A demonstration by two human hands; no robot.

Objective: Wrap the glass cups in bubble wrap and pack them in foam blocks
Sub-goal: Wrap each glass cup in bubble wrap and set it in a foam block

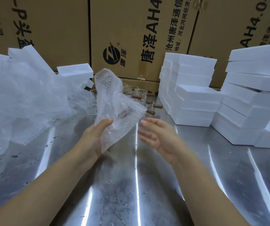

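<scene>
Left hand: raised over the middle of the bench, thumb and fingers pinching the lower edge of a bubble wrap sheet.

Bubble wrap sheet: stands up limp from that hand, its top corner folded over. A brown smudge shows through it. I cannot tell whether that is a cup handle inside or one behind.

Right hand: just beside the sheet, apart from it. The palm faces inward, the fingers are spread and relaxed, and it holds nothing.

Glass cups: a cluster of clear cups with wooden handles, bare, at the back of the bench behind the sheet.

Foam blocks: white blocks stacked in two tall piles on the right, well apart from both hands. A few more lie at the back left. Whether any already holds a cup cannot be seen.

Heap of loose wrap: a large crumpled mass covering the left side of the bench.

Bench: shiny steel, scuffed and spotted, running out under both forearms.

Cardboard cartons: printed brown boxes forming a wall behind everything.

Progress: this looks like the start of one wrapping round. A sheet is in the hand, but no cup is clearly in it.

Left to do: judging by the bare cups waiting, most of the wrapping and all of the visible packing into foam is not yet done.
</scene>
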